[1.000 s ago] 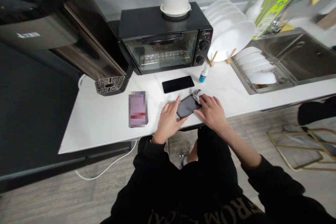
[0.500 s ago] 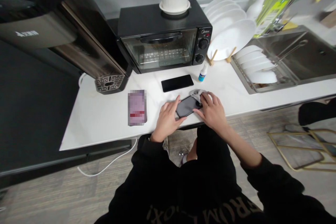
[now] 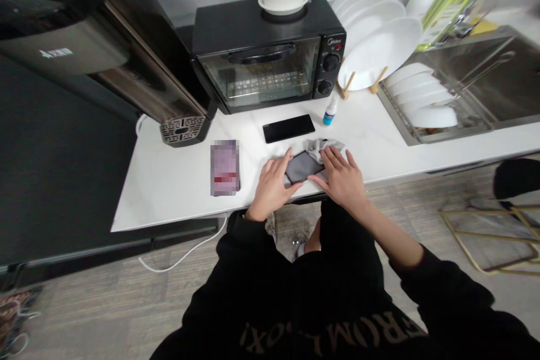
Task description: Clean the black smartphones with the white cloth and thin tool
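A person in a black sweatshirt works with both hands at a white counter (image 3: 169, 185), a dark gray phone (image 3: 302, 167) lying flat near its front edge, directly between the two hands. The left hand (image 3: 272, 183) has the phone's left end in a partly spread grip, index finger at the far corner and thumb along the near side. At the opposite end, the right hand (image 3: 342, 180) rests its fingers on a crumpled pale cloth (image 3: 318, 149) bunched over the phone's far right corner, the thumb reaching toward the near edge; whether that grip pinches the cloth or merely presses it cannot be told. Just beyond the grip, a second, black phone (image 3: 289, 129) lies flat, with a small white spray bottle (image 3: 329, 112) upright beside it. A blurred-out purple device (image 3: 225, 169) rests to the left, apart from both hands. Behind stands a black toaster oven (image 3: 261, 25), near white plates (image 3: 382, 53) in a wooden rack.
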### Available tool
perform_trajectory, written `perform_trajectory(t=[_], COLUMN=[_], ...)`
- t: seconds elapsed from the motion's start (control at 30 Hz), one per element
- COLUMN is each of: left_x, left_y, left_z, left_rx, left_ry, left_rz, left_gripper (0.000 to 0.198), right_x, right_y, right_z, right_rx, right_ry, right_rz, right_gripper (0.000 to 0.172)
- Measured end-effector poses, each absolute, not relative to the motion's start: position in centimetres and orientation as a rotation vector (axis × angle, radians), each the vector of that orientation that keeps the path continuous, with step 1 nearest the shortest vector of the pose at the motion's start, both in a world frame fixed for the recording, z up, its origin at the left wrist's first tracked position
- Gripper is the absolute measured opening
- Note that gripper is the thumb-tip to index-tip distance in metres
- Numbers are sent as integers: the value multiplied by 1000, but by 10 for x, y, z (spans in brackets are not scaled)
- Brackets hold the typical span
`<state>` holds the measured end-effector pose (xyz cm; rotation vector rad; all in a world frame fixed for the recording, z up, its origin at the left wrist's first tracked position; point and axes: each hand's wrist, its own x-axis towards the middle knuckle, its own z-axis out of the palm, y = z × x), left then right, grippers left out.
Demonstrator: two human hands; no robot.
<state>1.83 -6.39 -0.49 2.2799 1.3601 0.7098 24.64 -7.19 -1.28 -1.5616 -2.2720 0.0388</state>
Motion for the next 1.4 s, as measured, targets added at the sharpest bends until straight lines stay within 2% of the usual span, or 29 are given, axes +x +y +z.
perform_trajectory(t=[0.13,0.2,0.3,0.4,0.53,0.67,0.8,0.9,1.03,1.2,1.3,1.4], left_x=[16,14,15,17,18,16,17,19,20,16,17,18], left_y=[-62,-61,-61,-62,-62,-61,-62,-62,-62,-61,-62,-63], left_z=[-8,-9,-8,-5,-5,-10,-9,-5,-5,-10,-8,-5], left_rx=[2283,2271,2251,2261,2288,2284,2268,2264,2271,2259,2243,2258], left_ry=[1339,1337,1342,1342,1341,1338,1351,1362,1369,1341,1343,1350], left_rz=[702,705,711,714,704,702,705,705,710,717,720,723], left_gripper=[100,98,102,106,103,99,101,105,103,98,101,105], right_x=[216,205,217,248,250,208,218,258,263,207,223,265], right_y=[-64,-76,-93,-88,-64,-74,-94,-81,-60,-82,-90,-75], right_z=[-16,-15,-10,-6,-9,-14,-13,-10,-12,-19,-17,-13], right_rx=[-1538,-1384,-1204,-1349,-1544,-1354,-1128,-1241,-1463,-1190,-1113,-1252], right_ry=[-2269,-2372,-2501,-2441,-2272,-2353,-2469,-2446,-2305,-2409,-2454,-2417], right_rz=[40,99,198,139,28,112,264,197,33,172,255,179], right_gripper=[105,103,89,79,90,93,77,63,73,83,69,54])
